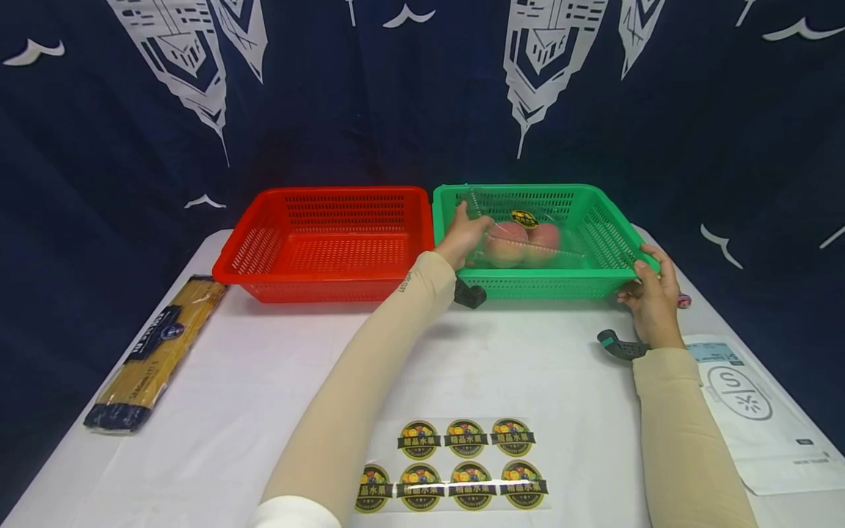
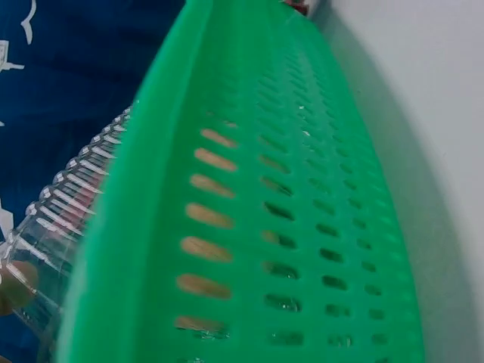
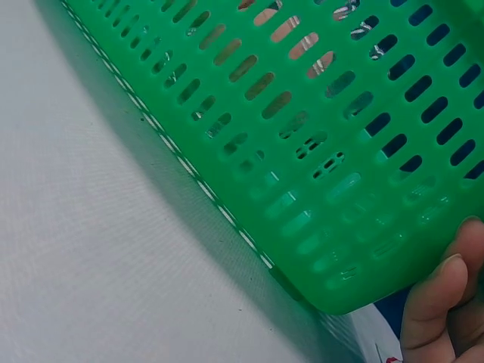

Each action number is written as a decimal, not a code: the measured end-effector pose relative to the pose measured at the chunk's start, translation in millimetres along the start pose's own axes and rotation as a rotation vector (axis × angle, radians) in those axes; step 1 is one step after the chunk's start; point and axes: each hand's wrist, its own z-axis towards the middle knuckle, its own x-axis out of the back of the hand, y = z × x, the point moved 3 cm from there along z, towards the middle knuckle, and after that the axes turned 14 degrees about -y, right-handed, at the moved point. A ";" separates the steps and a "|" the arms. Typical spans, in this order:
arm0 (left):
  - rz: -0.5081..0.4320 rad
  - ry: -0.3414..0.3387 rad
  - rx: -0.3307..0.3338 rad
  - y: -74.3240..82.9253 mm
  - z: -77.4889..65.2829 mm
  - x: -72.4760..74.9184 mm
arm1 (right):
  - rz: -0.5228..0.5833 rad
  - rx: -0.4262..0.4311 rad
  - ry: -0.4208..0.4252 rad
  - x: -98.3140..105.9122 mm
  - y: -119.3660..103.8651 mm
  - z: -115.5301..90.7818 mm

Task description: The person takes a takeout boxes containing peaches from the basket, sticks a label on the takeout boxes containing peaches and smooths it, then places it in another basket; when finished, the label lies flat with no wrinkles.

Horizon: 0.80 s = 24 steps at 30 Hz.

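Note:
A clear plastic fruit box [image 1: 569, 239] with pink peaches [image 1: 507, 243] inside sits tilted in the green basket [image 1: 535, 274]. On its top is a round black and gold sticker [image 1: 524, 218]. My left hand [image 1: 464, 236] reaches over the basket's front rim and grips the left end of the box. In the left wrist view, the ridged edge of the fruit box [image 2: 72, 181] shows past the basket wall [image 2: 249, 227]. With the right hand [image 1: 653, 297] I hold the basket's front right corner; thumb and fingers show beside that corner in the right wrist view.
A red basket [image 1: 330, 279] stands left of the green one. Near the left table edge lies a spaghetti pack [image 1: 158, 352]. A sheet of round stickers [image 1: 455, 463] lies in front, and a white printed bag [image 1: 759, 418] at right. Behind hangs a dark blue curtain [image 1: 370, 103].

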 end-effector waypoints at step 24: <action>0.074 -0.004 -0.025 -5.3 2.7 -9.1 | -0.014 -0.022 0.017 0.3 0.2 -0.2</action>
